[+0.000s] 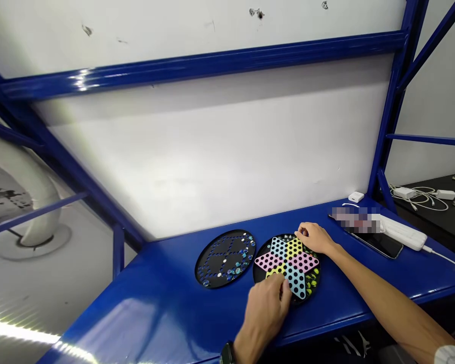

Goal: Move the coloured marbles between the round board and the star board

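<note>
A round black game board with a pink, yellow and light-blue star of holes [288,263] lies on the blue table [167,308]. My left hand [267,308] rests at the board's near edge, fingers curled against the star's lower point. My right hand [315,237] sits at the board's far right edge, fingers bent down onto the rim. Whether either hand pinches a marble is hidden. To the left lies a second round black tray [225,259] with several glass marbles gathered along its right side.
A phone [379,243] and a white power strip [402,233] lie at the table's right end, with a small white charger [356,196] behind. Blue frame posts rise at left and right. A dark side table [447,217] holds white cables and adapters.
</note>
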Demonstrator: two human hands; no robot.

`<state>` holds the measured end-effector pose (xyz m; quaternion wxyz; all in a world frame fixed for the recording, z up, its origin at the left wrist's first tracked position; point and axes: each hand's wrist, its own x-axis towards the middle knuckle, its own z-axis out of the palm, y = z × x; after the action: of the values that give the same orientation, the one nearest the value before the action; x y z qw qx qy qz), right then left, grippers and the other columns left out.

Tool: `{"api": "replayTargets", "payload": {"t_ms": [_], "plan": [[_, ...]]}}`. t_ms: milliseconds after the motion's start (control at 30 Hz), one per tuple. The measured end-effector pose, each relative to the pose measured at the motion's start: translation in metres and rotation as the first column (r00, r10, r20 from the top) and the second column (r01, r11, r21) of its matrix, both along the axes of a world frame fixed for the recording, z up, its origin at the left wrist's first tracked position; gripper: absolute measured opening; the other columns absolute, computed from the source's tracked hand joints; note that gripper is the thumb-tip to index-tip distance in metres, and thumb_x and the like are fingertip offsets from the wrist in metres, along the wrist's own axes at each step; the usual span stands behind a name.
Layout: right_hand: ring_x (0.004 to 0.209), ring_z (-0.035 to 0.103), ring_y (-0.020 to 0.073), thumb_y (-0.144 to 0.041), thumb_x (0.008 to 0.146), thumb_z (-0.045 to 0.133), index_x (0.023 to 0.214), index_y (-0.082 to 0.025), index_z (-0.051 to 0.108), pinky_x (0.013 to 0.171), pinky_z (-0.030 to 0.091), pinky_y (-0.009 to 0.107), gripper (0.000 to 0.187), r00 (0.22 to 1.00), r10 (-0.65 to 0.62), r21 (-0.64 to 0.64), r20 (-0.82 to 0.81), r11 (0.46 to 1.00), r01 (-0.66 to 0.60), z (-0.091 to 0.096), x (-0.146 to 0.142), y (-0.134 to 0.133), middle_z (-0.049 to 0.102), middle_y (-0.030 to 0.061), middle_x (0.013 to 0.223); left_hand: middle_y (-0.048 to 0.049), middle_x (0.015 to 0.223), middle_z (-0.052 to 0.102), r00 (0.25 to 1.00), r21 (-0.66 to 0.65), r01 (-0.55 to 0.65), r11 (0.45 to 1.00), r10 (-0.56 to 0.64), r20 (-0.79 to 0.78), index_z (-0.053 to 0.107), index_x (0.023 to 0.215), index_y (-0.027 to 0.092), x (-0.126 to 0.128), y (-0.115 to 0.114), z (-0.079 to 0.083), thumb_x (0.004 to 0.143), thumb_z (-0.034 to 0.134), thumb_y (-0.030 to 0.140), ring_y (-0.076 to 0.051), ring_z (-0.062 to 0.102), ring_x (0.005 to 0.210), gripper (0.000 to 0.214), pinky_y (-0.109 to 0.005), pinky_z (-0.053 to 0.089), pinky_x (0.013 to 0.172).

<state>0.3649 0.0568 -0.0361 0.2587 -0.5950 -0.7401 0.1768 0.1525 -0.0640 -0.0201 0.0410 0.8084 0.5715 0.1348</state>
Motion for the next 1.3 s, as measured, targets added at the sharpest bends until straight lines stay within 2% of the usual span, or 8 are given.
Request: {"api": "replayTargets", "payload": {"t_ms": [133, 233, 433, 600, 767, 900, 1033, 1300], "plan": [[0.069, 0.056, 0.0140, -0.042, 0.091, 0.049, 0.078, -0.022, 0.060, 0.057, 0.032, 0.024, 0.026, 1.000, 0.012, -0.007, -0.001, 1.000, -0.012, 0.000, 0.000, 0.000, 0.065, 0.0013, 0.078, -0.0020, 0.071, 0.063, 0.957, 0.093, -0.285, 0.954, 0.289, -0.025, 0.047, 0.073, 0.023, -0.051, 0.027, 0.027, 0.098, 0.029, 0.035, -0.017, 0.058, 0.064, 0.034, -0.028, 0.028, 0.055], [0.068, 0.055, 0.0136, -0.042, 0.090, 0.049, 0.077, -0.022, 0.059, 0.057, 0.032, 0.024, 0.026, 1.000, 0.006, -0.018, -0.002, 1.000, -0.006, 0.001, -0.001, -0.001, 0.065, 0.0008, 0.077, -0.0037, 0.078, 0.065, 0.896, 0.080, -0.431, 0.899, 0.437, -0.082, 0.050, 0.084, 0.022, -0.095, 0.045, 0.030, 0.099, 0.025, 0.038, -0.018, 0.061, 0.067, 0.034, -0.027, 0.029, 0.054], [0.067, 0.055, 0.0136, -0.043, 0.090, 0.049, 0.075, -0.022, 0.057, 0.056, 0.030, 0.024, 0.027, 1.000, 0.012, -0.027, -0.007, 1.000, -0.012, 0.001, -0.001, -0.001, 0.065, 0.0009, 0.076, -0.0043, 0.108, 0.065, 0.975, -0.145, -0.220, 0.965, 0.224, 0.009, 0.063, 0.107, 0.025, -0.136, 0.059, 0.017, 0.094, 0.038, 0.046, -0.021, 0.063, 0.096, 0.035, -0.030, 0.046, 0.078], [0.067, 0.055, 0.0136, -0.041, 0.089, 0.050, 0.076, -0.022, 0.059, 0.057, 0.031, 0.024, 0.024, 1.000, 0.018, -0.032, -0.004, 0.999, -0.018, -0.001, 0.001, 0.000, 0.065, 0.0009, 0.075, -0.0041, 0.112, 0.063, 0.994, -0.104, -0.022, 0.994, 0.033, 0.109, 0.064, 0.112, 0.027, -0.102, 0.036, 0.039, 0.093, 0.042, 0.041, -0.021, 0.060, 0.102, 0.033, -0.032, 0.046, 0.089], [0.066, 0.055, 0.0135, -0.042, 0.088, 0.050, 0.076, -0.022, 0.059, 0.057, 0.032, 0.024, 0.025, 0.999, 0.038, -0.033, -0.007, 0.999, -0.038, -0.002, 0.002, 0.000, 0.065, 0.0004, 0.075, -0.0026, 0.109, 0.062, 0.950, -0.172, 0.298, 0.939, -0.274, 0.149, 0.063, 0.109, 0.028, -0.035, -0.005, 0.049, 0.092, 0.049, 0.033, -0.018, 0.058, 0.099, 0.022, -0.029, 0.046, 0.087], [0.066, 0.056, 0.0133, -0.040, 0.088, 0.051, 0.077, -0.022, 0.059, 0.057, 0.032, 0.024, 0.023, 0.999, 0.045, -0.026, -0.005, 0.999, -0.045, -0.002, 0.002, 0.000, 0.065, 0.0000, 0.075, -0.0052, 0.108, 0.061, 0.979, -0.164, 0.193, 0.967, -0.202, -0.040, 0.060, 0.106, 0.024, 0.000, -0.025, 0.035, 0.089, 0.053, 0.031, -0.023, 0.057, 0.099, 0.019, -0.035, 0.046, 0.084], [0.066, 0.056, 0.0132, -0.038, 0.088, 0.052, 0.078, -0.023, 0.060, 0.057, 0.032, 0.024, 0.020, 0.999, 0.050, -0.033, 0.001, 0.998, -0.049, -0.002, 0.001, 0.001, 0.066, -0.0001, 0.075, -0.0082, 0.106, 0.062, 0.986, -0.155, 0.068, 0.986, -0.090, -0.140, 0.059, 0.105, 0.020, 0.011, -0.032, 0.026, 0.093, 0.046, 0.031, -0.025, 0.057, 0.098, 0.020, -0.037, 0.048, 0.083], [0.067, 0.056, 0.0132, -0.039, 0.088, 0.053, 0.078, -0.022, 0.059, 0.057, 0.033, 0.023, 0.020, 0.998, 0.063, -0.023, 0.008, 0.998, -0.063, -0.002, 0.001, 0.001, 0.066, 0.0001, 0.077, -0.0059, 0.107, 0.065, 0.965, -0.229, 0.141, 0.963, -0.186, -0.185, 0.065, 0.102, 0.023, 0.008, -0.027, 0.026, 0.095, 0.047, 0.025, -0.023, 0.060, 0.098, 0.019, -0.036, 0.048, 0.085]]}}
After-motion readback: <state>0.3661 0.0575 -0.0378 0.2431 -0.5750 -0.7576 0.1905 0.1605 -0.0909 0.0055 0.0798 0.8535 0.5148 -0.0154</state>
